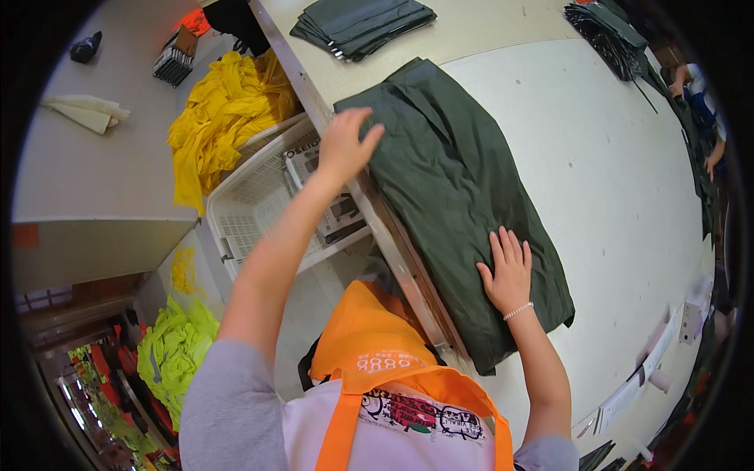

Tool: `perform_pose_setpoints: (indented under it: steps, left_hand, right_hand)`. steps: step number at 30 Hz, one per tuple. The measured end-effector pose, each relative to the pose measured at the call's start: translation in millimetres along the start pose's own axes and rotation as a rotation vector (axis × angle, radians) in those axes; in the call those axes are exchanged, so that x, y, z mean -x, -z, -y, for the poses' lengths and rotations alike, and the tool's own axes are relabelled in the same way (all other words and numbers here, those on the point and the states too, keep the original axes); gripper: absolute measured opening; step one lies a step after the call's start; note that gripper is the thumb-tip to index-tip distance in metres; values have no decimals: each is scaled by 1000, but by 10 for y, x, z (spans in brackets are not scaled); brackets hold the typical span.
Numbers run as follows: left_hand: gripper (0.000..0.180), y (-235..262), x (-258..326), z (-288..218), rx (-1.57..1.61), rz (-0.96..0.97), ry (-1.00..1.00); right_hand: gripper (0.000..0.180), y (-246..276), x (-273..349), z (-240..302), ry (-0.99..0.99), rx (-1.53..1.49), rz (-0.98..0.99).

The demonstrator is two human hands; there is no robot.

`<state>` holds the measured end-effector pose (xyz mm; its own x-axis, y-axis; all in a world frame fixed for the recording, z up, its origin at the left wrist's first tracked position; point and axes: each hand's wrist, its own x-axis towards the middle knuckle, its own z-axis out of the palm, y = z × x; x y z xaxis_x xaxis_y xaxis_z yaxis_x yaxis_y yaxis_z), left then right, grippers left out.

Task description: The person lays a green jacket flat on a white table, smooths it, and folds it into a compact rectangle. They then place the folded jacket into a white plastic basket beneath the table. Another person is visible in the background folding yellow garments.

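A dark green garment [440, 180], made of smooth, thin fabric with creases along it, lies lengthwise along the near edge of the white table [581, 173]. Over its far left corner is my left hand [345, 145], thumb and fingers apart; whether it touches the cloth I cannot tell. My right hand [509, 271] rests flat on the garment's lower right part, fingers stretched out, a beaded bracelet at the wrist. Neither hand grips anything. Beyond the garment sits a stack of folded dark green pieces [361, 27].
Below the table's left edge stands a white plastic basket [255, 208] with printed packages [338, 212] in it. Yellow cloth [232, 110] is heaped behind it; lime-green cloth [174, 353] lies lower left. More dark pieces [606, 35] lie far right, near another person [703, 110].
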<state>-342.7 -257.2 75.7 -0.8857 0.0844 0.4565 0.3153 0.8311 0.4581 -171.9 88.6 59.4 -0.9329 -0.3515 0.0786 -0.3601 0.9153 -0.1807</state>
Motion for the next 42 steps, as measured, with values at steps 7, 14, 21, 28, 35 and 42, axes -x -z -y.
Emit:
perform_pose_setpoints:
  steps: [7,14,21,28,35,42]
  left_hand:
    - [83,-906,-1443,700,3,496,427]
    - [57,-1221,-2003,1179,222,884,383]
    - [33,-1102,-2068,1459,560,1089,403]
    - [16,-976,-1912,1639,806,987,478]
    - [24,-489,-1421,1710,395,276,486]
    - [40,-111,-70,1082,795,430,1255]
  right_hand:
    - [40,-249,-1333,253,-346,-388,-72]
    - [38,-342,-2612,668,-356,-553,-28]
    - [11,73,-3019,741,-53,-770,-271]
    - [14,-367,-3378,351,-80,-399,-257]
    - [89,-363,-3542,314,-215,-44,-210]
    - [49,-300,-4047,-99,-420,-627,565]
